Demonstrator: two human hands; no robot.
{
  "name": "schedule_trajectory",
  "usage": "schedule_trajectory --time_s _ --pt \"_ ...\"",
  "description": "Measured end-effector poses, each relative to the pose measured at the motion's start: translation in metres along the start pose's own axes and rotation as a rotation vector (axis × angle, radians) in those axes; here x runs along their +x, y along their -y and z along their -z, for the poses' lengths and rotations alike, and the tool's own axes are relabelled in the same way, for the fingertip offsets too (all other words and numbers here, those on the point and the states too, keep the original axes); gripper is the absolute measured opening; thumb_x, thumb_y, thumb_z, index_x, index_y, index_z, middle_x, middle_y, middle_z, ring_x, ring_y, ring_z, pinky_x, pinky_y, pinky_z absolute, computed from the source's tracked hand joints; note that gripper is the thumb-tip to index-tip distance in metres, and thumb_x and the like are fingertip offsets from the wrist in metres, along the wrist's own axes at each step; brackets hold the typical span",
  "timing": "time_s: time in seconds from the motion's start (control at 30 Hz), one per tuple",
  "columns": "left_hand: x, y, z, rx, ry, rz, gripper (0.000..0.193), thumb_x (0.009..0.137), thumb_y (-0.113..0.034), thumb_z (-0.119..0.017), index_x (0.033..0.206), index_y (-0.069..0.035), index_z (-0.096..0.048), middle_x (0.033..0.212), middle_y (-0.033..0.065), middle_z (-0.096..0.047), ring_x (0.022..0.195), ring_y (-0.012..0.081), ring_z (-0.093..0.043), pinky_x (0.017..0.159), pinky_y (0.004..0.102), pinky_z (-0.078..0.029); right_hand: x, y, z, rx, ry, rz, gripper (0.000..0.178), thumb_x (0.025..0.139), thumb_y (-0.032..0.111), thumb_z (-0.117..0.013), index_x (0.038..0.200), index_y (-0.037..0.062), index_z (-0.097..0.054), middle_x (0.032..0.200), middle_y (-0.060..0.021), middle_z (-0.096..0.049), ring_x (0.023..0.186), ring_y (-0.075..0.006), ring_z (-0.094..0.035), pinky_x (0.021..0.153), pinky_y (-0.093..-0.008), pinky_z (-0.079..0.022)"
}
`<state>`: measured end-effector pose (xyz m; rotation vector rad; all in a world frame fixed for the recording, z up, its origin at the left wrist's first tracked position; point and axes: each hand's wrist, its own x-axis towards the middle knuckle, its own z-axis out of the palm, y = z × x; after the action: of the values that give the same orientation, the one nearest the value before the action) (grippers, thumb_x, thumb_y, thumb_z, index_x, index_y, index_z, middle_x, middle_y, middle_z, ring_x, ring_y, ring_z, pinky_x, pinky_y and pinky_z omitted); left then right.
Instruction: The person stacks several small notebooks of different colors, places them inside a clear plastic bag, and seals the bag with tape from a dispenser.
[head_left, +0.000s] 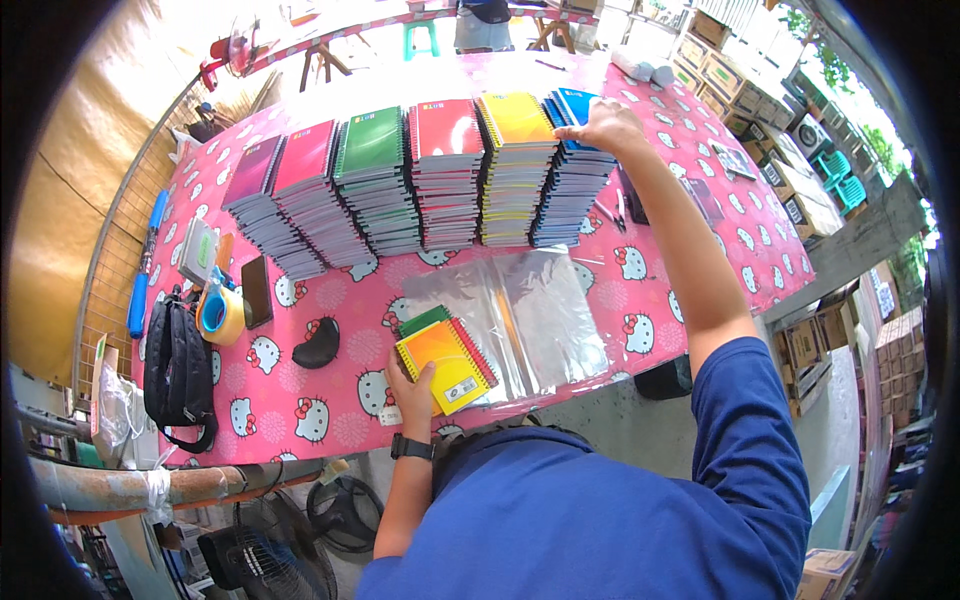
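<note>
My left hand (pixel 411 391) grips a few small spiral notebooks, fanned slightly, at the table's near edge. A yellow notebook (pixel 445 366) lies on top, with a red notebook (pixel 480 352) and a green notebook (pixel 425 318) peeking out beneath. My right arm stretches to the far right stack, where my right hand (pixel 608 128) is closed over the top blue notebook (pixel 575 103); the fingertips are partly hidden. Clear plastic bags (pixel 540 320) lie flat beside and partly under the held notebooks.
Tall notebook stacks stand in a row: purple (pixel 252 172), pink (pixel 303 155), green (pixel 371 140), red (pixel 444 128) and yellow (pixel 516 118). At left lie a black pouch (pixel 180 370), tape rolls (pixel 220 313), a phone (pixel 257 292) and a black rounded object (pixel 316 343). Scissors-like tools (pixel 618 212) sit right of the stacks.
</note>
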<state>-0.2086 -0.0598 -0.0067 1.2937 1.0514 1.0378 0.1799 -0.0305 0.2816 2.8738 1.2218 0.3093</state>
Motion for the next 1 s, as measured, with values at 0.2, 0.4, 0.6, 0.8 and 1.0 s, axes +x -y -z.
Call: schedule_trajectory --time_s 0.2,0.4,0.6,0.8,1.0 --pt "0.002 0.01 0.009 -0.099 -0.009 0.016 0.068 0.073 0.0 -0.066 0.131 0.003 -0.03 0.119 0.0157 -0.04 0.114 0.0258 -0.043 0.097 0.0354 -0.035 0.016 -0.002 0.018 0.143 0.223 0.216 0.044 0.063 0.035 -0.073 0.088 0.0004 -0.065 0.092 -0.0187 -0.065 0.085 -0.0316 -0.064 0.076 -0.0381 -0.052" --pt "-0.003 0.002 0.0 0.394 0.046 -0.073 0.075 0.067 -0.009 -0.072 0.13 0.003 -0.032 0.12 0.0231 -0.043 0.114 0.0352 -0.04 0.098 0.0419 -0.031 -0.004 -0.021 0.008 -0.042 -0.276 0.049 0.031 0.068 0.017 -0.053 0.093 0.0037 -0.065 0.087 -0.0201 -0.064 0.086 -0.0319 -0.063 0.075 -0.0407 -0.05" --pt "0.002 0.015 0.017 -0.033 0.036 -0.004 0.065 0.078 -0.022 -0.066 0.128 0.004 -0.033 0.118 0.0186 -0.048 0.109 0.0259 -0.049 0.094 0.0361 -0.039 -0.15 -0.033 0.016 1.461 -0.085 0.105 0.035 0.075 0.007 -0.053 0.109 -0.0011 -0.056 0.084 -0.0041 -0.061 0.07 -0.0098 -0.058 0.057 -0.0212 -0.045" --pt "0.003 -0.014 0.015 -0.666 0.146 0.309 0.059 0.086 -0.029 -0.058 0.129 0.002 -0.034 0.12 0.0174 -0.047 0.109 0.0235 -0.049 0.093 0.0334 -0.039 -0.278 0.088 -0.16 1.346 0.698 -0.049 0.041 0.077 0.01 -0.054 0.118 0.0019 -0.05 0.093 -0.012 -0.057 0.088 -0.0239 -0.059 0.069 -0.0396 -0.051" --pt "0.01 -0.011 0.018 0.269 0.167 0.02 0.062 0.076 -0.01 -0.065 0.129 0.0 -0.036 0.113 0.0137 -0.052 0.105 0.0222 -0.051 0.086 0.0322 -0.045 -0.273 0.132 -0.182 0.879 0.368 0.212 0.078 0.069 0.047 -0.07 0.12 -0.0073 -0.046 0.109 -0.0253 -0.055 0.096 -0.032 -0.058 0.083 -0.0378 -0.046"
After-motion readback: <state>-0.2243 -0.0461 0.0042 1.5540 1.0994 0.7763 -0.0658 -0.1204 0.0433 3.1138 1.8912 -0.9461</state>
